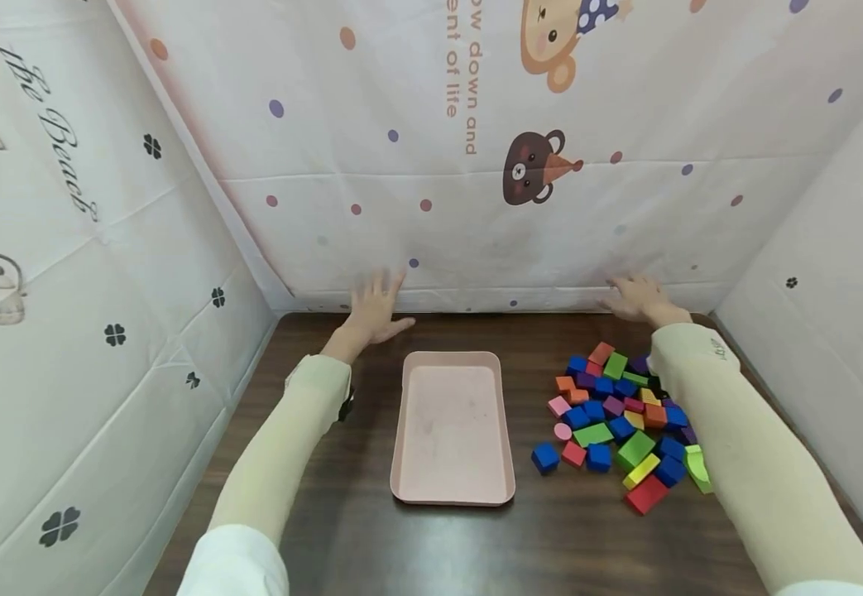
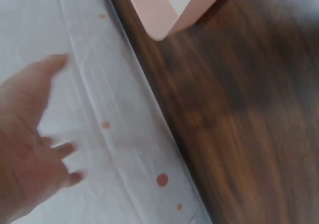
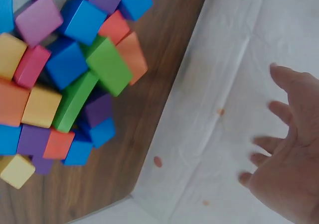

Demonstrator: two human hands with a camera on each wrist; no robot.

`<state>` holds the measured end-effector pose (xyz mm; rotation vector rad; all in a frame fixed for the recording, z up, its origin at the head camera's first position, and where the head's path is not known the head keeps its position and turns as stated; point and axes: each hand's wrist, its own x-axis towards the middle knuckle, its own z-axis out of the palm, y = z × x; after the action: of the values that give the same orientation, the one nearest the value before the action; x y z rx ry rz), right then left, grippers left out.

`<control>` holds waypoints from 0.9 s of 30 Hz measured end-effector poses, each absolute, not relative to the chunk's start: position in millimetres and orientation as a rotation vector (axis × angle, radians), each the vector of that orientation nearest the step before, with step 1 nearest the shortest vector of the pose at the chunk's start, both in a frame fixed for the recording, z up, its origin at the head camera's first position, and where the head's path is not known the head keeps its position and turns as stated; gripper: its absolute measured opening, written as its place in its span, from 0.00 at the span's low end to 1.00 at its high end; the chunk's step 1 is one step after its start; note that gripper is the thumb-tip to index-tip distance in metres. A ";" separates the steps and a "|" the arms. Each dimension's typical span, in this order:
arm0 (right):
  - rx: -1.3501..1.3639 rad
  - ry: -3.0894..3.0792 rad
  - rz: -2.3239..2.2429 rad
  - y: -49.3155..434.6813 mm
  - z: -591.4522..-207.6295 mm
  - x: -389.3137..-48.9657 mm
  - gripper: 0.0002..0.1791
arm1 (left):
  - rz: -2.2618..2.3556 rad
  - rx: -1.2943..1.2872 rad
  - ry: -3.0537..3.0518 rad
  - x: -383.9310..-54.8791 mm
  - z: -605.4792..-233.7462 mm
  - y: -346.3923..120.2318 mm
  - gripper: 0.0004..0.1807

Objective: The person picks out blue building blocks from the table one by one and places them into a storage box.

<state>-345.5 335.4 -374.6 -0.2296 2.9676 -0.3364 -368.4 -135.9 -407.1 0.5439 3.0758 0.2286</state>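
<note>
My left hand (image 1: pixel 373 314) is held with fingers spread near the table's back edge, beyond the upper left of a pink tray (image 1: pixel 452 430). Nothing is in it, as the left wrist view also shows with the spread hand (image 2: pixel 30 139) in front of the white cloth. My right hand (image 1: pixel 638 298) holds nothing and reaches the back edge at the right, its fingers extended. Below its forearm lies a loose pile of coloured blocks (image 1: pixel 604 387), in blue, green, red, orange, purple and yellow. The right sleeve hides part of the pile's right side.
A dark wooden table (image 1: pixel 342 530) carries the tray and blocks. White printed cloth (image 1: pixel 327 232) stands as walls at the back and both sides. One blue block (image 1: pixel 545 458) sits at the pile's left edge, between it and the tray.
</note>
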 end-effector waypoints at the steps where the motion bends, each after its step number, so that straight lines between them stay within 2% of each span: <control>1: -0.245 2.943 -0.326 338.9 -375.4 -343.8 0.38 | 0.235 0.532 3.017 -363.6 -410.2 -136.1 0.49; 4: -0.275 2.810 -0.383 345.7 -382.4 -337.8 0.31 | 0.327 0.478 2.840 -346.1 -421.9 -139.0 0.37; 7: -0.219 2.658 -0.515 351.3 -396.8 -334.8 0.30 | 0.428 0.432 2.766 -331.4 -440.1 -141.2 0.31; 15: -0.295 2.680 -0.528 340.6 -432.6 -332.1 0.31 | 0.655 0.333 2.839 -301.8 -492.0 -127.6 0.26; 21: -0.338 2.687 -0.468 323.9 -445.0 -335.1 0.28 | 0.811 0.233 2.863 -282.8 -512.0 -118.0 0.21; 27: -0.269 2.693 -0.476 313.9 -461.1 -334.8 0.24 | 1.041 0.195 2.951 -272.4 -529.4 -114.2 0.16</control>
<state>-334.8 313.9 -461.1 -0.2692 2.6934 -0.4759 -272.4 -114.2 -529.4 0.1950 2.9508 1.0409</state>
